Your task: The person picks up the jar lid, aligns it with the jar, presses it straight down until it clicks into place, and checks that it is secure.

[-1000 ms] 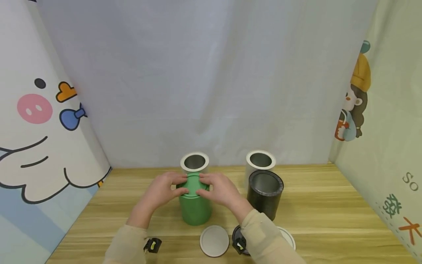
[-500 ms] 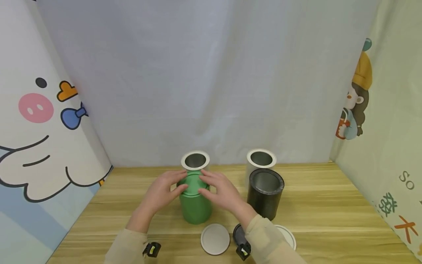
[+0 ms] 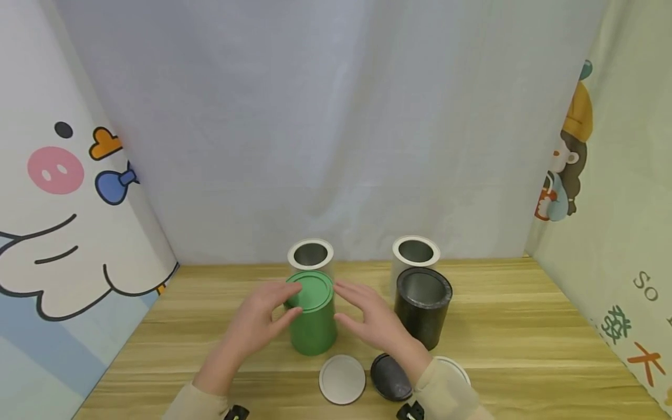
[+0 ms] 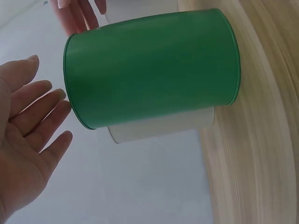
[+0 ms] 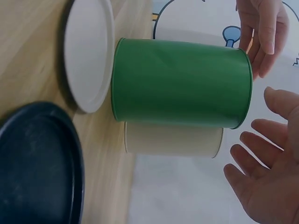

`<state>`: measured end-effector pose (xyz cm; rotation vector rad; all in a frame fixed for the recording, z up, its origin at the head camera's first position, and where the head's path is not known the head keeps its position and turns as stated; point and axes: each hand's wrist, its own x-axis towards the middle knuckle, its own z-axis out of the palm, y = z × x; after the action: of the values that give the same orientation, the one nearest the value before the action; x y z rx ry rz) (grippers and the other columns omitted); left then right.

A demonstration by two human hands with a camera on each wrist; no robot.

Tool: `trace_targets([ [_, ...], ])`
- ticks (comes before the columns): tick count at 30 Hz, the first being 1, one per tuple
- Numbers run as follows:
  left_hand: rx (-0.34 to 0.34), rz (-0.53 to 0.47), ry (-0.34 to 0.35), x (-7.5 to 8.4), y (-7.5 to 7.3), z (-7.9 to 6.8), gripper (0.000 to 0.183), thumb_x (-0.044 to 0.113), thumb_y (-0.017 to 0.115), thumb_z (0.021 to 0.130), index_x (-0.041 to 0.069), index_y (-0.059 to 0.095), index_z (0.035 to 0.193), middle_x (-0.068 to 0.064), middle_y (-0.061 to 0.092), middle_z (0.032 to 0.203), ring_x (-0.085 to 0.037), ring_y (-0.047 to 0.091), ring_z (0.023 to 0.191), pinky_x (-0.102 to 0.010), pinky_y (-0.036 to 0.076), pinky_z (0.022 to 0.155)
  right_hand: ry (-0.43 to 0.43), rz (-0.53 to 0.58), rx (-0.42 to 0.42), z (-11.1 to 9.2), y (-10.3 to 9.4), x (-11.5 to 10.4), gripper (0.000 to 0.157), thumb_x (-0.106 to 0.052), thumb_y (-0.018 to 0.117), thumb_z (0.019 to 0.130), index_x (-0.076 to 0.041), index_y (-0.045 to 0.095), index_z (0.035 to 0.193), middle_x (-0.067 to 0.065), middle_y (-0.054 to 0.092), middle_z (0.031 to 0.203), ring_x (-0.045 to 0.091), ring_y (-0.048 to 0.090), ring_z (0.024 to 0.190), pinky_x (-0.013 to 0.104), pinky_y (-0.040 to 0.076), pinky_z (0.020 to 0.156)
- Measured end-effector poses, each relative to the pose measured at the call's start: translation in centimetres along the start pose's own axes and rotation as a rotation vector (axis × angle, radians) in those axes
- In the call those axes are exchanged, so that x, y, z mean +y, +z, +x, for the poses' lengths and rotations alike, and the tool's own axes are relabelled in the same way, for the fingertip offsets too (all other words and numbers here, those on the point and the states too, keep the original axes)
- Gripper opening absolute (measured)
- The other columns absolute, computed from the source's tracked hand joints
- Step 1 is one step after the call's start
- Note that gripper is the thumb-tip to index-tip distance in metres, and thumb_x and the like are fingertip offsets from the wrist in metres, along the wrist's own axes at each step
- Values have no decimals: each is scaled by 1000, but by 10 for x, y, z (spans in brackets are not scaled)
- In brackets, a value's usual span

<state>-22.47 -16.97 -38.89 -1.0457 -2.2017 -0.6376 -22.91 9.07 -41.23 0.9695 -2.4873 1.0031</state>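
A green can stands upright on the wooden table, with a green lid seated on its top. My left hand is at the left of the lid, its fingers spread and relaxed over the near rim. On the other side my right hand has its fingers apart from the can. In the left wrist view the green can shows its plain side, with the left fingertips near its top edge. The right wrist view shows the same can and the right palm turned toward it. Neither hand grips anything.
Two white open cans stand at the back, one behind the green can and one behind an open black can. In front lie a light grey lid, a black lid and a white lid, partly behind the right forearm.
Both hands have left the top of the green lid and drawn apart and back toward me, the right one clear of the can. The lid stays on the can.
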Motion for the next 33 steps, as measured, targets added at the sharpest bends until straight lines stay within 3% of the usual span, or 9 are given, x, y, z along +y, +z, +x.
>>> trace_targets([
  [8, 26, -9, 24, 11, 1, -9, 47, 16, 80, 81, -4, 66, 120, -13, 70, 112, -29, 64, 101, -46, 55, 85, -41, -61, 1, -21, -6, 5, 52, -17, 74, 90, 0, 58, 136, 16, 55, 140, 37, 51, 128, 56, 38, 107],
  [13, 36, -7, 65, 22, 3, -13, 49, 37, 63, 97, -5, 64, 123, -13, 69, 116, -30, 64, 103, -47, 55, 86, -53, -101, -8, -35, -8, 10, 53, -17, 76, 88, 0, 58, 136, 14, 59, 136, 33, 54, 124, 50, 44, 103],
  [18, 47, -3, 112, 35, 6, -14, 53, 43, 54, 101, -3, 62, 126, -10, 69, 115, -28, 64, 104, -46, 54, 87, -64, -109, -15, -47, -10, 12, 54, -16, 77, 86, -1, 59, 135, 12, 61, 134, 30, 55, 122, 48, 46, 101],
  [25, 11, 5, 145, 48, 14, -16, 51, 35, 68, 94, 0, 61, 129, -9, 68, 117, -26, 64, 106, -43, 54, 89, -148, -125, -18, -59, -11, 15, 58, -15, 81, 82, 0, 59, 135, 14, 61, 134, 32, 56, 121, 48, 48, 98],
  [29, -36, -3, 147, 55, 23, -21, 57, 29, 80, 82, 2, 61, 129, -6, 67, 119, -22, 63, 108, -37, 54, 90, -148, -116, -64, -64, -11, 14, 60, -16, 82, 82, 0, 59, 135, 13, 60, 135, 31, 55, 123, 47, 49, 98],
  [33, -104, 2, 124, 60, 34, -30, 61, 28, 84, 77, 3, 62, 128, -5, 66, 120, -20, 62, 109, -36, 54, 90, -134, -114, -123, -68, -9, 13, 59, -19, 82, 82, 0, 59, 134, 13, 59, 136, 30, 54, 124, 47, 48, 100],
])
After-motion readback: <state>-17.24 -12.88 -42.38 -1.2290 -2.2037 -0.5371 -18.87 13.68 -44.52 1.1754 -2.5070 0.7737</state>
